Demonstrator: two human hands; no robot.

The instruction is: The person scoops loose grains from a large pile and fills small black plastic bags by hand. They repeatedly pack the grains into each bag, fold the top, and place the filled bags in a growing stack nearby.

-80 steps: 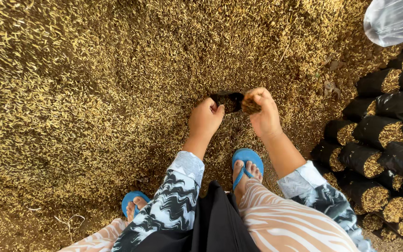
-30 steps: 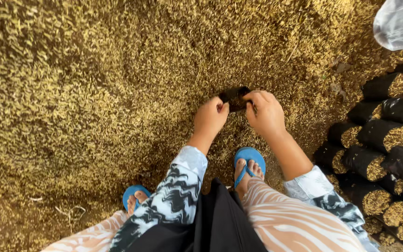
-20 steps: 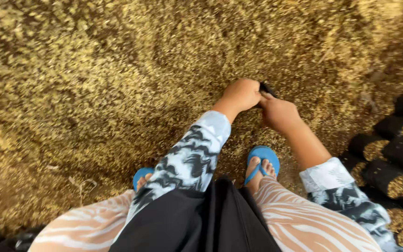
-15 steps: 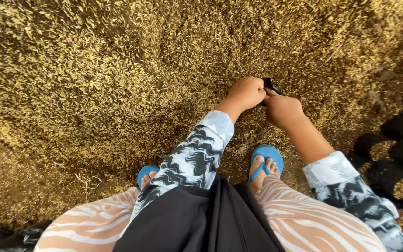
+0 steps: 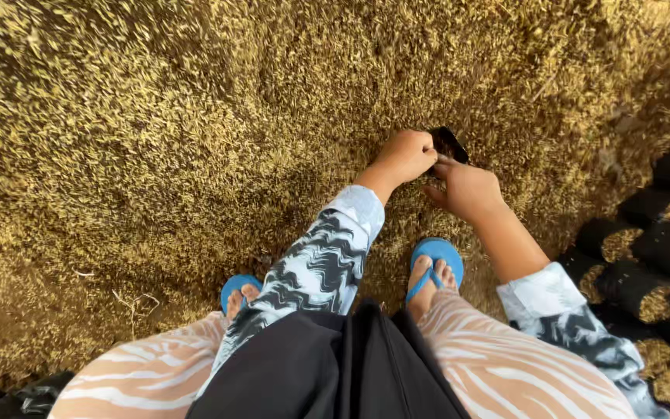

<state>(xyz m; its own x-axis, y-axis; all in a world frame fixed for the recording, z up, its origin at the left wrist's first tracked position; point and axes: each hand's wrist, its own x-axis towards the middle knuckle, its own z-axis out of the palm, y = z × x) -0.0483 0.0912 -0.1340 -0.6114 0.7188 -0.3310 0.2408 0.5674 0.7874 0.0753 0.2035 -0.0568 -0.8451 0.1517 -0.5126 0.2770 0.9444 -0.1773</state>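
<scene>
2 hands met at the far edge of the husk heap (image 5: 195, 140): the left hand (image 5: 406, 156) and right hand (image 5: 468, 188), both curled shut, gripped a small black bag (image 5: 450, 143) poking just beyond them.

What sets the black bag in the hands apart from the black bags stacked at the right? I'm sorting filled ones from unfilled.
The black bag in the hands is gripped by the left hand and right hand over the husk pile; the stacked bags lie untouched on their sides. The held one shows a dark open mouth; the stacked ones look plump, with husk at their ends. Both are black.
</scene>
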